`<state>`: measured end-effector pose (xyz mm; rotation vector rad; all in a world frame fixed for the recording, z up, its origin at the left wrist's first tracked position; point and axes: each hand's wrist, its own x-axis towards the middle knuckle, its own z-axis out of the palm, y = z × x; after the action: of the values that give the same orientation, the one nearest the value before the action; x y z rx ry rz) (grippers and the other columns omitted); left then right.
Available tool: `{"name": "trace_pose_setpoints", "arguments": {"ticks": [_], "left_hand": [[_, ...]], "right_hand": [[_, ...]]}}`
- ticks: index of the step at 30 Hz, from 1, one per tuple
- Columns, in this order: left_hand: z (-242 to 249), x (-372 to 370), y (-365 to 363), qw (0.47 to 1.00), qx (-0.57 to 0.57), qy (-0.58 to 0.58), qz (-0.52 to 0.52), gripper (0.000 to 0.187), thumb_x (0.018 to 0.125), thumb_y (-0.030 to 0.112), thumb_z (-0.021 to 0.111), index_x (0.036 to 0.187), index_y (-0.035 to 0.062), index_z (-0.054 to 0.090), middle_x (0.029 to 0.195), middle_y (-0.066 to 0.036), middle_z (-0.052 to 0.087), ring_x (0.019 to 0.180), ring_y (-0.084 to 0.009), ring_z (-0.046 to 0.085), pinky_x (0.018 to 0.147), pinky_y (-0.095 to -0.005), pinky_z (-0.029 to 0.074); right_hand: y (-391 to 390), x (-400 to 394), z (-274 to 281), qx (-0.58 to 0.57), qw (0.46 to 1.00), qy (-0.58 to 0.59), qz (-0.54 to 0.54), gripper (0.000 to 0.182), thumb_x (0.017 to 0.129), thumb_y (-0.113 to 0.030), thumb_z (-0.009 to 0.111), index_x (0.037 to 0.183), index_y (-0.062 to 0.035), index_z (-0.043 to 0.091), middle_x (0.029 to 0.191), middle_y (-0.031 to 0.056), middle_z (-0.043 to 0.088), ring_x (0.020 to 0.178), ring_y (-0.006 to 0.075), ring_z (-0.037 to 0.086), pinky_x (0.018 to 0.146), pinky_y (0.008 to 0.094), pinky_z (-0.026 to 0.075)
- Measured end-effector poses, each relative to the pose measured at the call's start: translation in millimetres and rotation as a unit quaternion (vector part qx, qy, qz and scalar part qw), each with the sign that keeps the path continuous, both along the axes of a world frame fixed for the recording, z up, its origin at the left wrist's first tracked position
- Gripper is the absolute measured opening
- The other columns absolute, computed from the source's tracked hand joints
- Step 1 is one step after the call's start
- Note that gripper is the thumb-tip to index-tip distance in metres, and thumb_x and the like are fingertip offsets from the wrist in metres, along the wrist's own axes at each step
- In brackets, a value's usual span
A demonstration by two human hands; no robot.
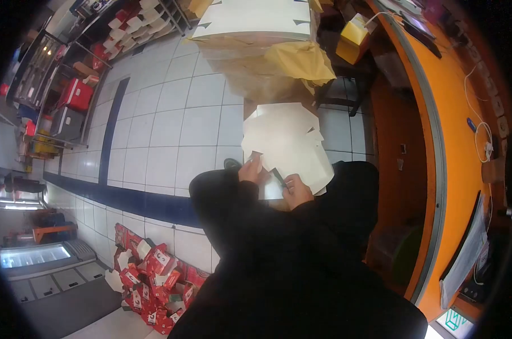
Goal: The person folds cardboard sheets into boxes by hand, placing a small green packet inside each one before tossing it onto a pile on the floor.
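A flat white carton blank (284,133) with cut slots along its edges lies in front of my lap. At its near left corner, my left hand (250,169) is closed, with thumb and fingers pinching a flap. My right hand (296,191) is closed on the near edge, beside a dark slot or folded flap. Both hands are close together, and parts of the fingers are hidden by the board. Beyond the blank stands a stack of white carton blanks (255,17), partly wrapped in brown paper (301,61).
Many folded red boxes (157,271) lie heaped on the floor at lower left. An orange counter (437,169) runs along my right, with a yellow box (353,37) near its far end. Metal shelving (52,96) with a red cooler (76,93) stands at far left.
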<state>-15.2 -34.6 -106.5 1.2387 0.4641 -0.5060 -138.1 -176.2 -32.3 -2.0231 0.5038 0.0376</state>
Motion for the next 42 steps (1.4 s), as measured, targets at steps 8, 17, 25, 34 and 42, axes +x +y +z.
{"name": "trace_pose_setpoints", "arguments": {"ticks": [8,17,25,34,42], "left_hand": [[35.2,-18.2,-17.2,0.916,0.34,-0.185,-0.103,0.031,0.083,0.028,0.068,0.092,-0.0022,0.066,0.076,-0.01,0.068,0.072,-0.0155,0.065,0.065,-0.03,0.05],[8.2,-75.1,-40.0,0.942,0.263,-0.21,-0.006,0.022,0.086,0.02,0.068,0.091,-0.0008,0.065,0.085,-0.012,0.068,0.077,-0.0195,0.066,0.069,-0.031,0.052],[-6.4,-56.1,-11.2,0.925,0.281,-0.252,0.052,0.02,0.081,0.017,0.073,0.088,0.0001,0.065,0.079,-0.006,0.066,0.068,-0.0129,0.059,0.062,-0.0274,0.049],[46.7,-47.9,-23.6,0.844,0.438,-0.308,0.041,0.019,0.076,0.017,0.075,0.082,0.0035,0.062,0.077,-0.006,0.063,0.066,-0.0186,0.06,0.063,-0.0329,0.048],[67.8,-58.1,-113.8,0.859,0.351,-0.224,-0.296,0.049,0.079,0.05,0.067,0.1,0.0055,0.065,0.088,-0.014,0.07,0.088,-0.0318,0.066,0.08,-0.0403,0.051]], "right_hand": [[3.5,12.5,-24.0,-0.047,0.996,0.079,0.009,0.025,0.08,-0.016,0.063,0.103,-0.008,0.061,0.092,0.0132,0.065,0.086,0.0319,0.063,0.075,0.0424,0.05],[1.3,22.7,-54.4,-0.055,0.998,-0.005,0.024,0.032,0.084,-0.014,0.061,0.115,-0.0058,0.06,0.097,0.0181,0.064,0.091,0.035,0.062,0.08,0.0433,0.049],[11.7,24.0,-17.9,0.173,0.976,-0.089,0.1,0.04,0.084,-0.013,0.065,0.123,-0.0066,0.056,0.093,0.0151,0.067,0.077,0.0249,0.067,0.068,0.0363,0.053],[-140.4,66.4,-48.0,-0.199,0.947,-0.142,-0.209,0.028,0.085,-0.027,0.065,0.104,-0.0064,0.064,0.092,0.0126,0.066,0.075,0.0276,0.064,0.07,0.0397,0.05],[-124.0,67.2,-31.3,-0.081,0.987,-0.049,-0.134,0.027,0.084,-0.03,0.067,0.087,-0.0034,0.065,0.076,0.0131,0.067,0.074,0.0293,0.067,0.07,0.0384,0.052]]}}
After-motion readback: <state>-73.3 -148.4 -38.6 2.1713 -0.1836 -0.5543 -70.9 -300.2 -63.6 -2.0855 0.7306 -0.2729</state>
